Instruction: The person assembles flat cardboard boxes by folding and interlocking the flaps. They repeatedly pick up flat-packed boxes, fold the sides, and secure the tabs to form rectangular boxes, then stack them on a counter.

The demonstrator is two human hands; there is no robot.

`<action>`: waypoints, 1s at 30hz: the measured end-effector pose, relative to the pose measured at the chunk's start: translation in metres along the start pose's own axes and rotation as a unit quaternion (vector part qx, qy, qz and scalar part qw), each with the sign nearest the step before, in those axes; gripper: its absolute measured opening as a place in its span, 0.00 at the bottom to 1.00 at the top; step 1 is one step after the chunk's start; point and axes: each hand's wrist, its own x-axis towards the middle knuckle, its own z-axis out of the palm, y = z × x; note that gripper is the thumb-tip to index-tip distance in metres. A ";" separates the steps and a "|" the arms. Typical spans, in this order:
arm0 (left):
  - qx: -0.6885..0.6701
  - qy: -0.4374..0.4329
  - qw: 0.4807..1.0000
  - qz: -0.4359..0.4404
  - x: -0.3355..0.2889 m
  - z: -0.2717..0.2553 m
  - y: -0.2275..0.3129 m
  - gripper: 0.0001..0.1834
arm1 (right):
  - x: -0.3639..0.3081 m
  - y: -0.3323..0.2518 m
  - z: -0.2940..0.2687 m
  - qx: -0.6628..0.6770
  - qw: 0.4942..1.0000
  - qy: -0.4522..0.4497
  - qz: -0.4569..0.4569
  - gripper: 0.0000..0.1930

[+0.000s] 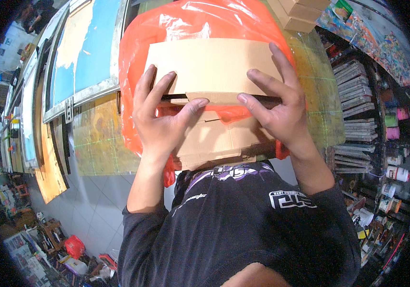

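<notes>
A flat brown cardboard box (210, 66) lies in front of me with its broad panel facing up. My left hand (159, 117) holds its left side, fingertips on the panel and thumb at the near edge. On the right, my right hand (282, 105) grips it likewise, its thumb by the small front flap (214, 97). Dark gaps show on either side of that flap. More brown cardboard (205, 146) sits nearer my body, below the thumbs. A large orange-red plastic bag (140, 38) spreads under and around the cardboard.
The bag rests on a yellowish table with a green grid (102, 138). Metal-framed screens (83, 57) lean over the left side. Stacked brown boxes (295, 14) stand at the far right. Right of the table are a rack of frames (353, 100) and shelved containers (398, 173).
</notes>
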 end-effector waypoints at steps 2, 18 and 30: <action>0.005 0.007 1.000 -0.002 0.001 0.001 0.001 0.33 | 0.001 0.000 0.001 0.002 1.000 0.005 0.001 0.21; -0.042 0.013 0.998 -0.042 0.007 0.000 0.001 0.27 | 0.003 -0.001 0.003 -0.025 0.999 0.016 -0.021 0.20; -0.035 0.032 0.999 -0.005 0.001 0.006 -0.007 0.27 | -0.003 0.003 0.007 -0.039 0.999 0.025 -0.018 0.20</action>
